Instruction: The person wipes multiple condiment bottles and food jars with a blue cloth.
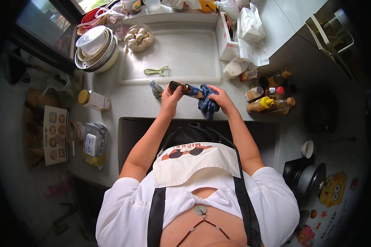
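Above the counter's front edge, both my hands hold a dark bottle (191, 91) with a blue label, lying nearly level. My left hand (169, 101) is closed around its dark left end. A bunched dark-blue cloth (208, 106) is gripped in my right hand (221, 99) and pressed against the bottle's right end, which it hides. Just left of my left hand, a small bottle (154, 87) with a pale grey top touches the counter. Farther back, a green peeler (156, 71) lies at the near side of a white tray (181, 53).
A tub of garlic bulbs (138, 37) and stacked bowls (95, 47) stand back left. At left are a gold-lidded jar (94, 100), a wipes pack (95, 144) and a printed box (55, 136). Several sauce bottles (261, 103) crowd the right, near a white bin (228, 39).
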The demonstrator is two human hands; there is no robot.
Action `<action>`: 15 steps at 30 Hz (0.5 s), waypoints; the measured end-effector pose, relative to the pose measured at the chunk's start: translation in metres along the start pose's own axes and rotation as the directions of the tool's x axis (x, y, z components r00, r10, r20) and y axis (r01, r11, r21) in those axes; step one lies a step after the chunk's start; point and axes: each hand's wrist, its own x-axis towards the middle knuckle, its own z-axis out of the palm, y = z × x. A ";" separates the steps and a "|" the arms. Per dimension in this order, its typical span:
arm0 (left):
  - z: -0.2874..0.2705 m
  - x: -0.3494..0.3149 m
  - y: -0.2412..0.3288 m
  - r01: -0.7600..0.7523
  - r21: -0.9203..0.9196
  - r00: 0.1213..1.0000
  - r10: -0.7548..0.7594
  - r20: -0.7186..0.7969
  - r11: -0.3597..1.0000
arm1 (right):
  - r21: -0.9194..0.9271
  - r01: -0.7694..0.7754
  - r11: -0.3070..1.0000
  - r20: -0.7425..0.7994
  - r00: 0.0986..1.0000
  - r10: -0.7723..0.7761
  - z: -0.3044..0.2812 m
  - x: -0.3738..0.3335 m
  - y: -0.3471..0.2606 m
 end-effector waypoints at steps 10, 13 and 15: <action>-0.013 -0.001 0.009 -0.062 -0.052 0.998 0.063 0.009 0.997 | 0.023 -0.196 0.980 0.022 0.980 0.195 0.011 0.007 0.025; -0.017 0.001 0.014 -0.054 -0.039 0.997 0.056 0.049 0.998 | 0.254 0.020 0.967 -0.094 0.996 0.004 0.005 -0.012 0.003; -0.018 0.004 0.002 -0.237 0.184 0.971 0.224 0.088 0.954 | 0.165 0.097 0.982 -0.200 0.978 -0.063 -0.001 -0.025 -0.008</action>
